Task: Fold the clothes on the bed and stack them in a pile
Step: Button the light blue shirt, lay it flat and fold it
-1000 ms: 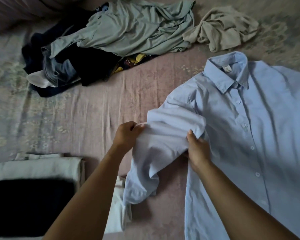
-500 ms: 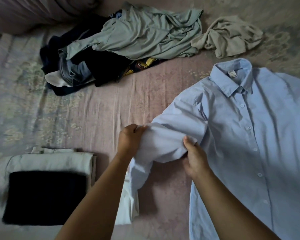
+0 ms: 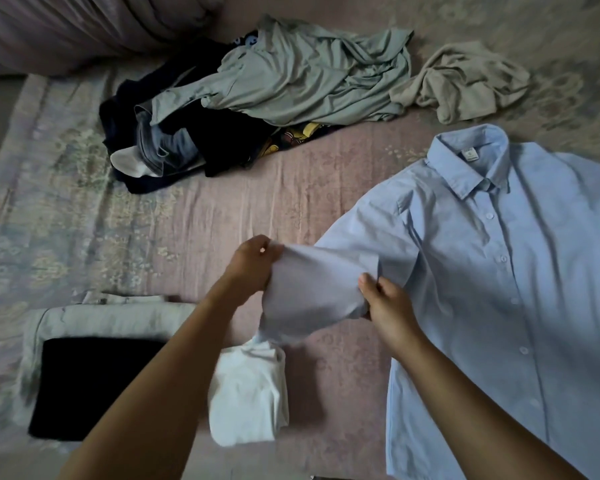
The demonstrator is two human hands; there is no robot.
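Sleeve (image 3: 321, 289) now drawn tighter between left hand (image 3: 252, 263) and right hand (image 3: 383, 299)

No legible text anywhere. Only a small white neck label (image 3: 469, 155) sewn inside the collar of the light-blue button-front cotton shirt (image 3: 520, 278), bearing a faint grey mark too small and blurred to read. No brands, numbers or signs legible on the other garments.
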